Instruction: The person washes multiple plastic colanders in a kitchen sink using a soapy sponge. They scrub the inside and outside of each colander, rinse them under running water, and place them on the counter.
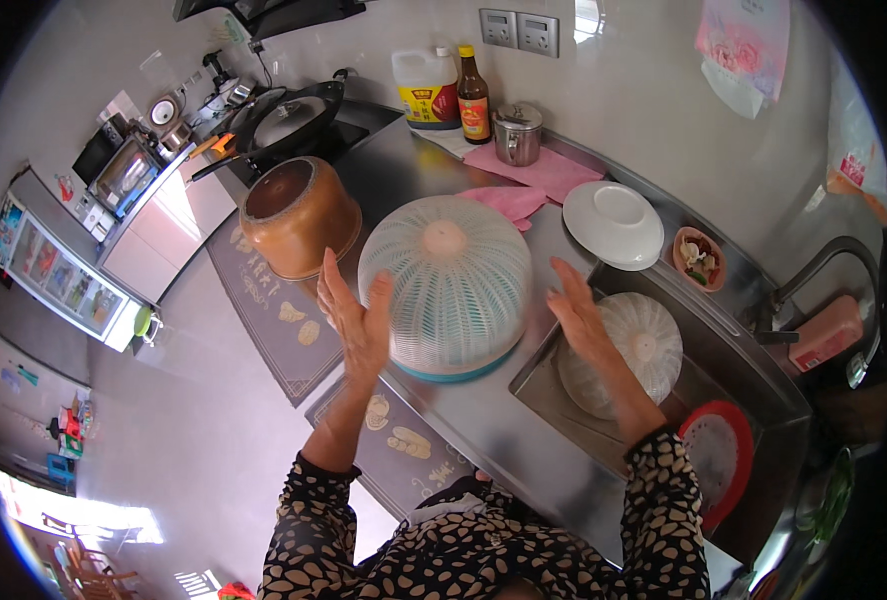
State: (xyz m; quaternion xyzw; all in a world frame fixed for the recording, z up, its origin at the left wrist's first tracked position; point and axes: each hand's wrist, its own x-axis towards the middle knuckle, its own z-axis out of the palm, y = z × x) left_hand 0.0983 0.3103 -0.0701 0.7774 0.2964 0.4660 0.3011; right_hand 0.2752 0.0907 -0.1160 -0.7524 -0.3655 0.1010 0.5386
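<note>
A domed white plastic basket [459, 285] with slotted sides sits upside down on the steel counter, over a teal rim [464, 374]. My left hand [357, 318] is raised just left of the dome, fingers stretched out and holding nothing. On the other side, my right hand [576, 305] hovers between the dome and the sink, also with fingers apart. Whether either hand touches the dome, I cannot tell. Beyond my left hand rests an upturned copper-coloured pot [299, 220]. Under my right forearm, a second translucent slotted basket [629, 350] lies dome-up in the sink.
The sink [709, 365] also holds a red-rimmed colander [719, 460]. Behind it stand a white plate [614, 225], a small bowl of food scraps [700, 258] and a faucet [844, 250]. Bottles [472, 95], a steel canister [518, 135], pink cloths [544, 172] and a wok [294, 120] line the wall.
</note>
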